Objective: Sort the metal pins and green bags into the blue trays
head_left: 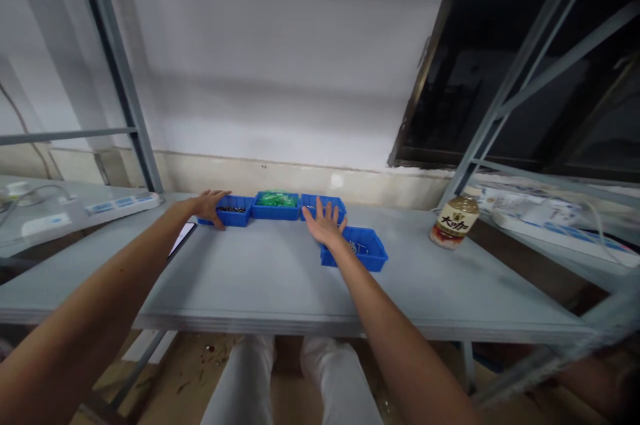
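Note:
My left hand point(209, 206) spans the left end of a small blue bin point(240, 219), thumb down at the front and fingers over the back. Small dark metal pieces point(233, 209) lie in that bin. Beside it stands a second blue bin point(275, 214) with green pieces point(277, 199) in it. My right hand point(323, 223) is open, fingers spread, in front of a third blue bin point(336, 202) and partly hiding it. Just right of my wrist, a nearer blue bin point(373, 265) holds some thin metal pieces point(359, 248), perhaps screws.
A phone point(181, 239) lies on the grey table point(240, 285) by my left forearm. At right stands a labelled bottle point(454, 221). Power strips point(107, 208) and cables lie on both sides. Metal uprights point(120, 71) frame the table, with a wall behind.

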`<state>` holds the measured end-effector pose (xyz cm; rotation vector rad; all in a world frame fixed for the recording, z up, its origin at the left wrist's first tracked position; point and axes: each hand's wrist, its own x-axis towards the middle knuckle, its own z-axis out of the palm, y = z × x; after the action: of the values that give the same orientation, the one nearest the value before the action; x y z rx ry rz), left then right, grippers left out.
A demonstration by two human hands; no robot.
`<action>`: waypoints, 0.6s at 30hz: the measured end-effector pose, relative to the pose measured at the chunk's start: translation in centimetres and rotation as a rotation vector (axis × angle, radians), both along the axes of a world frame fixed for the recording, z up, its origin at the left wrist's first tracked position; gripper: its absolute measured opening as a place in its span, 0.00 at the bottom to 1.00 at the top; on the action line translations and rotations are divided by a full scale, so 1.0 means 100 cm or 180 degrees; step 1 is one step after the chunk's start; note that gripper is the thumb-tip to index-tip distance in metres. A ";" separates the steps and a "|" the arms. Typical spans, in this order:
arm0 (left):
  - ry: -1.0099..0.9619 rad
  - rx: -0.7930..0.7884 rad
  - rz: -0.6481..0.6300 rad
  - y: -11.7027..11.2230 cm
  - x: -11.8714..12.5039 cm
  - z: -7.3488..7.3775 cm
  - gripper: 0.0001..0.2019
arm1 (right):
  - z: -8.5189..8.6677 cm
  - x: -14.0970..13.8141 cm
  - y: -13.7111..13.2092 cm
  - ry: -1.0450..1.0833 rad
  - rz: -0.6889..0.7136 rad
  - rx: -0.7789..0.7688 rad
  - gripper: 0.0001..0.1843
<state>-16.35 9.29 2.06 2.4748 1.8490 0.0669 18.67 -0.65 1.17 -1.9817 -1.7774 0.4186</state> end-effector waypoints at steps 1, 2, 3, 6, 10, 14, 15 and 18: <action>0.0115 -0.0033 0.0039 -0.001 0.000 0.001 0.64 | 0.000 -0.002 0.000 0.0011 0.0018 -0.0002 0.46; 0.0125 -0.0007 0.0060 -0.003 0.001 0.002 0.63 | 0.000 -0.004 -0.001 0.0026 0.0037 -0.0008 0.46; 0.0165 0.0009 0.0064 -0.004 0.001 0.003 0.61 | 0.000 -0.005 -0.001 0.0040 0.0056 -0.0018 0.46; 0.0238 0.0132 0.0076 -0.009 0.002 0.007 0.56 | 0.003 -0.005 -0.004 0.0075 0.0091 -0.0040 0.45; 0.0221 0.0230 0.0313 -0.019 -0.005 0.017 0.55 | 0.005 -0.004 -0.007 0.0154 0.0115 -0.0059 0.45; 0.0244 0.0383 0.0371 -0.038 -0.010 0.039 0.55 | 0.005 -0.004 -0.005 0.0208 0.0097 -0.0029 0.44; 0.0234 0.0514 0.0332 -0.045 -0.009 0.046 0.54 | 0.005 -0.003 -0.005 0.0222 0.0097 0.0001 0.44; 0.0124 0.0856 0.0017 -0.070 0.006 0.061 0.52 | 0.004 -0.002 -0.004 0.0245 0.0091 0.0071 0.44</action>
<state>-15.77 2.24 8.16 2.6598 1.9809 0.2880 18.50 -1.09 1.52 -1.9011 -1.7571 0.4757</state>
